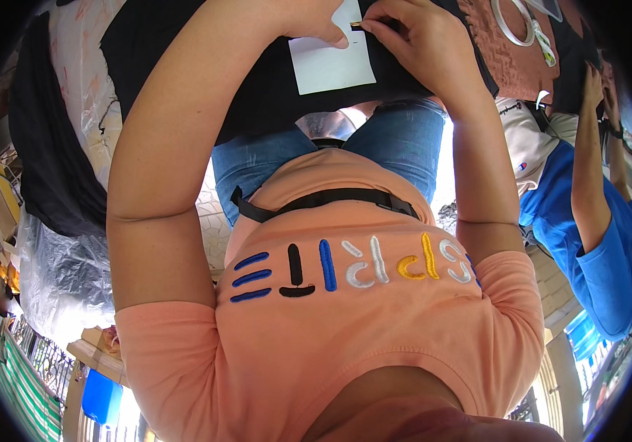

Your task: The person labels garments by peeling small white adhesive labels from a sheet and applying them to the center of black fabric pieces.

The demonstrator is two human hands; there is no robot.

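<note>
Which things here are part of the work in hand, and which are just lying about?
In hand: left hand, right hand, small brass-coloured piece pinched between them, white patch, black cloth.

Lying about: clear plastic sheet, brown cloth, white ring, co-worker in blue.

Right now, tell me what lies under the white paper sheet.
The white paper sheet lies on black fabric spread over the lap. The left hand and right hand pinch a small object at its top edge. Whatever lies beneath the sheet's middle is covered.
</note>
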